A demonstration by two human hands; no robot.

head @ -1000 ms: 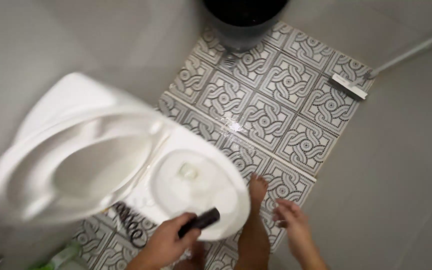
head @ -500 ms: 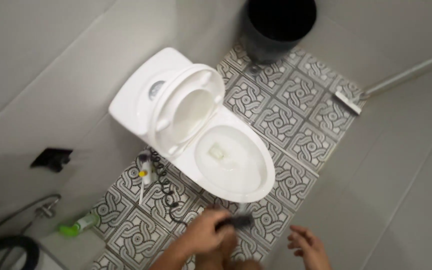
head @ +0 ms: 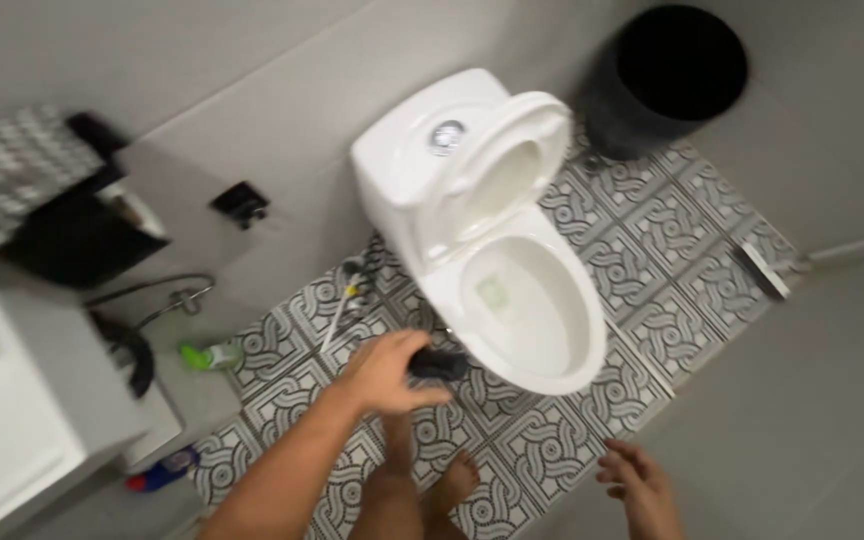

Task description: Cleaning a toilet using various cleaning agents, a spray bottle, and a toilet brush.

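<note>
My left hand (head: 384,372) is closed around a short black handle (head: 440,364), held out low beside the front left of a white toilet (head: 512,250). The toilet's seat and lid (head: 504,165) are raised and the bowl is open. My right hand (head: 640,484) hangs at the lower right with its fingers spread, holding nothing. My bare feet (head: 449,483) stand on the patterned black-and-white tile floor (head: 652,260) just in front of the bowl.
A black bin (head: 667,75) stands behind the toilet at the upper right. A white sink cabinet (head: 22,400) fills the left edge. A green bottle (head: 207,355), a hose (head: 147,310) and a white brush (head: 337,310) lie left of the toilet. A floor wiper head (head: 760,270) rests at the right.
The view has swung left and pulled back, so the toilet sits further right and the sink cabinet has come into sight. My left hand still grips the black handle; my right hand stays spread.
</note>
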